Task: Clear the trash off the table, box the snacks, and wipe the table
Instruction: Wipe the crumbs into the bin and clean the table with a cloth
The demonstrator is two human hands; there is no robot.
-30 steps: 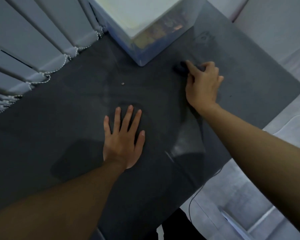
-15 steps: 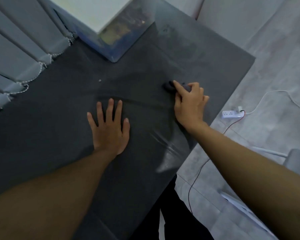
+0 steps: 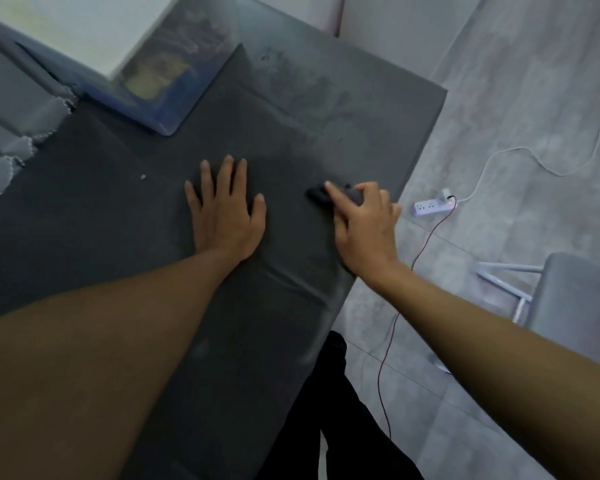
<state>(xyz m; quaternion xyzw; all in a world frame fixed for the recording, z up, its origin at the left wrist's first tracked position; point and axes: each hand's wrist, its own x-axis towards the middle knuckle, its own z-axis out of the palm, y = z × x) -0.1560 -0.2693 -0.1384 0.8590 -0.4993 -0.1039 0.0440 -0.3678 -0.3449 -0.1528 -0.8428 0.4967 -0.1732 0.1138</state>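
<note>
A dark grey table fills the left and middle of the head view. My left hand lies flat on it, fingers straight and spread. My right hand is near the table's right edge and presses a small dark cloth onto the surface; its fingers cover most of the cloth. A clear plastic box with a white lid stands at the far left of the table, with colourful snack packets showing through its wall. A tiny pale crumb lies left of my left hand.
Grey vertical blinds hang along the table's left side. On the floor to the right lie a white power strip with a red cable and a white cable. A grey chair stands at the right. My dark trousers show below the table edge.
My right hand has drawn the cloth toward me along the table's right side. The view has swung right, so more floor and the chair show. My left hand stays flat on the table.
</note>
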